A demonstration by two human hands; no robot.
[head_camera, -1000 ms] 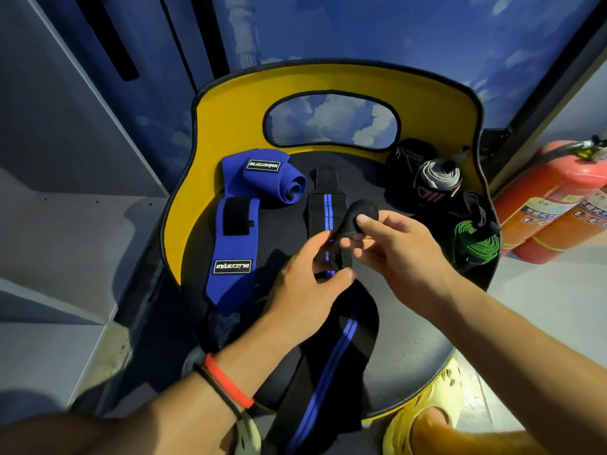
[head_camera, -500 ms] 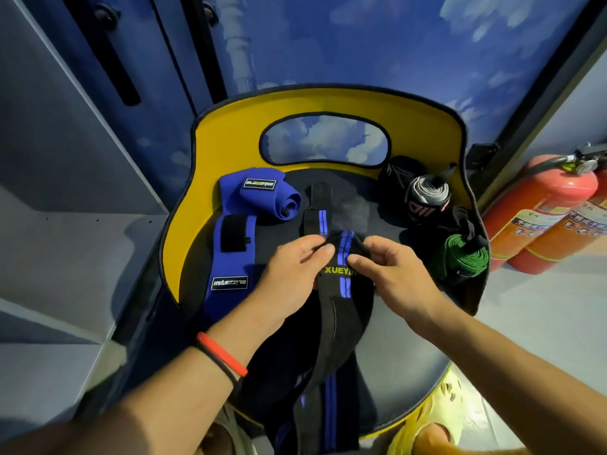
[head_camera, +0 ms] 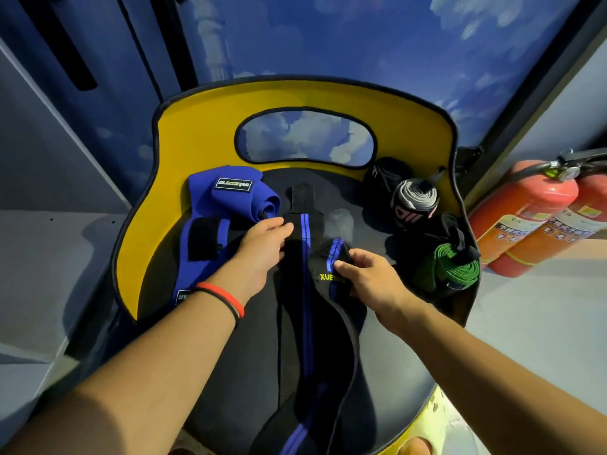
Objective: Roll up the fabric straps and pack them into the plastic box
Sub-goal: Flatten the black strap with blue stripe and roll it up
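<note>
A person's left hand [head_camera: 262, 244], fingers [head_camera: 280, 224] straight and together, presses a long black blue-striped fabric strap [head_camera: 304, 226] onto a yellow-backed chair's black seat [head_camera: 394, 343]; the right hand [head_camera: 371, 277] pinches its folded end.

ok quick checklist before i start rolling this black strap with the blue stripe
1. Strap end held: ok. The right hand pinches the labelled end of the black strap.
2. Strap held down: ok. The left hand lies flat on its far part.
3. Strap straight and untwisted: not ok. It doubles back on itself and trails off the front of the seat.
4. Rolling space free: ok. The grey roll and green roll sit apart at the right.
5. Plastic box within reach: cannot tell. No box is in view.
</note>
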